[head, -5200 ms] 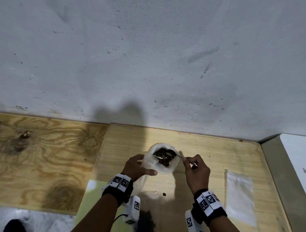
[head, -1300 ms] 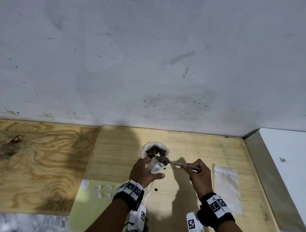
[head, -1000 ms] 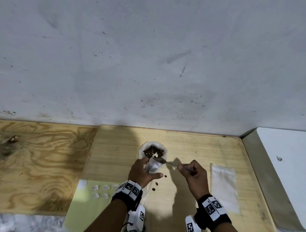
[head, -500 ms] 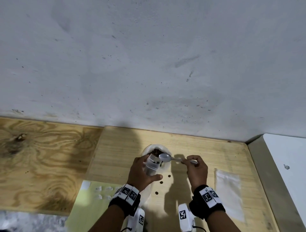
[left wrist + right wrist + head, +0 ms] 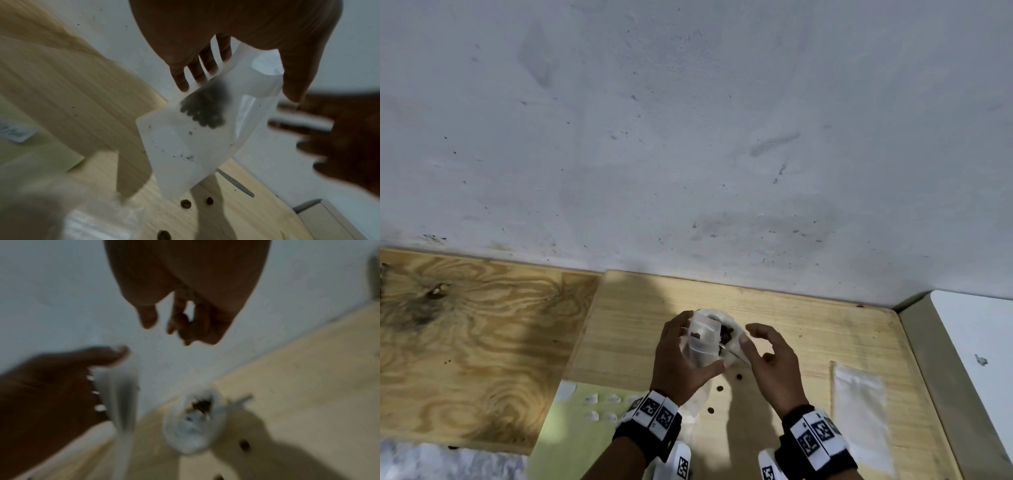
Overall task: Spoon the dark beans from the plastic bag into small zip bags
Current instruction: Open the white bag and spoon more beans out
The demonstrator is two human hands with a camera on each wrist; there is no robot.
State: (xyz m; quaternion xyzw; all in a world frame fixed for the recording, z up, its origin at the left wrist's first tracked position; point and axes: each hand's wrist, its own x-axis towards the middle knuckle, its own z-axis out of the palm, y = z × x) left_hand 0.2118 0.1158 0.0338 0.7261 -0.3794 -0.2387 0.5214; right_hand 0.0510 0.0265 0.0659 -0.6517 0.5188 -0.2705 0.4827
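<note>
Up off the wooden board, the left hand holds a small zip bag, thumb on the near side and four fingers spread behind it, so the bag is pinched between them. Seen from the left wrist, the bag hangs tilted, a dark clump of beans showing through its frosted side. The left forearm comes in from the bottom edge, wrist banded in black with printed markers.

Just beside it, the right hand hovers with fingers loosely curved and parted, thumb apart from them, holding nothing. From the right wrist its fingers hang relaxed, though that picture is blurred.

Behind the zip bag, the plastic bag sits on the board with its mouth open and dark beans inside. A spoon lies on the board under the zip bag, its handle pointing toward the right hand. A few loose beans lie scattered on the wood below the hands. Well to the right, a flat empty zip bag lies on the board.
</note>
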